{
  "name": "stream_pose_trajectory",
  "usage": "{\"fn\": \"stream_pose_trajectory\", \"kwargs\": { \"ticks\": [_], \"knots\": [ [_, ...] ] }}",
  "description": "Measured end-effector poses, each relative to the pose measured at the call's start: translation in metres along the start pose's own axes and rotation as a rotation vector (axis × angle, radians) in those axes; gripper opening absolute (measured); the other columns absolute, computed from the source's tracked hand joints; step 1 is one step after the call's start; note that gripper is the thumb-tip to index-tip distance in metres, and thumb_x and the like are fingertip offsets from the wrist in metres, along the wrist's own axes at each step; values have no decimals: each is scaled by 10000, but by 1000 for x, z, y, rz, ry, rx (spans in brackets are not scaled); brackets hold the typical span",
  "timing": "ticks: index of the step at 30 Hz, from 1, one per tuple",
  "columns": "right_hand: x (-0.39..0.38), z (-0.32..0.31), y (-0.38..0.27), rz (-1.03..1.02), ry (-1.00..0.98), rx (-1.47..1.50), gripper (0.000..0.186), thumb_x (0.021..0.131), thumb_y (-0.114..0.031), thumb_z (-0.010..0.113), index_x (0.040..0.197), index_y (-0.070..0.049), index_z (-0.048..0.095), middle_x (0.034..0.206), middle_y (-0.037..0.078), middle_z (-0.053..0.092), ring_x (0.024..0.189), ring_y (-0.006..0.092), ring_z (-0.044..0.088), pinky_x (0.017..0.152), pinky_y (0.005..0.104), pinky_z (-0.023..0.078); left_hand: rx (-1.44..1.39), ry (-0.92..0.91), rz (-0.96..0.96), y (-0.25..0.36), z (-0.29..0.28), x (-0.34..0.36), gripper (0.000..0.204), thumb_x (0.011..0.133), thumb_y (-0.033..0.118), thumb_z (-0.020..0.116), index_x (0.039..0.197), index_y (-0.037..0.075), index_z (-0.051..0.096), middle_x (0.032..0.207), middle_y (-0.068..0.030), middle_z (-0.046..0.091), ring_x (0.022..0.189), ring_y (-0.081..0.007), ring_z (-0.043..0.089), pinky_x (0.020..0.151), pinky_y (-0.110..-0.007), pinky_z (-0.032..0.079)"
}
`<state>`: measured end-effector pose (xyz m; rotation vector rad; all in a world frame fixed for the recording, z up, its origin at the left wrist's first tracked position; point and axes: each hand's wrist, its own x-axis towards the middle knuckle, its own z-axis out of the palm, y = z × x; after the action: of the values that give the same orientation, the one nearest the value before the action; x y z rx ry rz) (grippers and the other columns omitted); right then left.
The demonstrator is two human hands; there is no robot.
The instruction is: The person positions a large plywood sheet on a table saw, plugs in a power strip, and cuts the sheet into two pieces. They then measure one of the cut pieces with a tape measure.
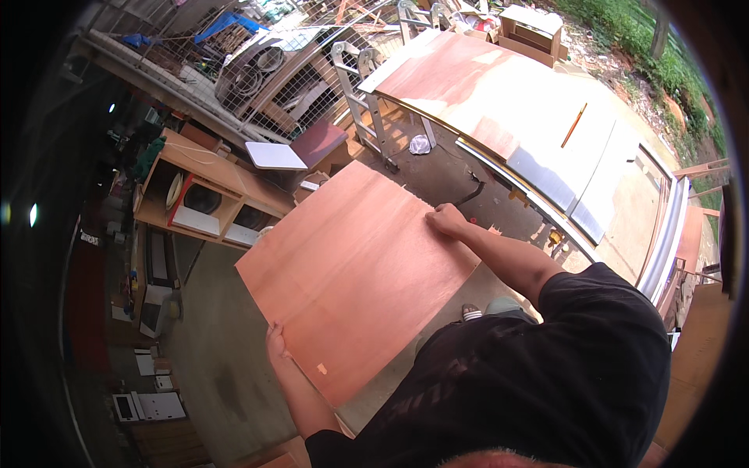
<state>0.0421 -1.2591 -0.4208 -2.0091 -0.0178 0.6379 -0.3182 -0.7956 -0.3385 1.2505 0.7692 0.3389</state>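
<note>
A reddish-brown plywood sheet [355, 273] is held up in front of my body, its broad face turned toward me. My left hand [276, 342] grips its lower left edge, with the fingers partly behind the board. On the opposite edge, my right hand [446, 220] is closed over the rim near the upper right side. A small pale patch shows near the sheet's lower corner. The underside of the board is hidden.
A long worktable topped with plywood [468, 78] stands at the right, with an orange pencil-like stick [575, 125] on it. Beside it is a metal ladder [367, 101]. Wooden cabinets [211, 191] stand at left, near a wire mesh fence [289, 70]. Concrete floor [226, 374] lies below.
</note>
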Motion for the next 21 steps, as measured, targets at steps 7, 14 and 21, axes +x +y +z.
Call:
{"fn": "stream_pose_trajectory", "kwargs": {
  "ticks": [7,14,21],
  "knots": [
    [192,-87,-24,33,330,-170,464,796,-354,612,934,84,682,993,265,678,935,373,667,833,421,510,-41,-307,129,38,174,267,383,1025,231,444,1355,35,441,1303,-133,547,1122,-290,589,930,-443,521],
    [268,-161,-96,421,478,-137,446,859,-346,545,1221,-104,640,1300,123,602,1223,289,551,962,406,441,21,-464,-102,36,341,445,466,1049,312,316,1399,12,380,1340,-200,519,1202,-354,542,979,-503,492],
    [226,-154,-184,-124,832,-151,415,889,-326,547,1179,-38,620,1248,169,587,1181,315,541,1001,408,430,-132,-540,-468,12,453,472,552,1044,367,221,1363,-41,410,1373,-214,490,1254,-377,495,1053,-542,423]
  ]
}}
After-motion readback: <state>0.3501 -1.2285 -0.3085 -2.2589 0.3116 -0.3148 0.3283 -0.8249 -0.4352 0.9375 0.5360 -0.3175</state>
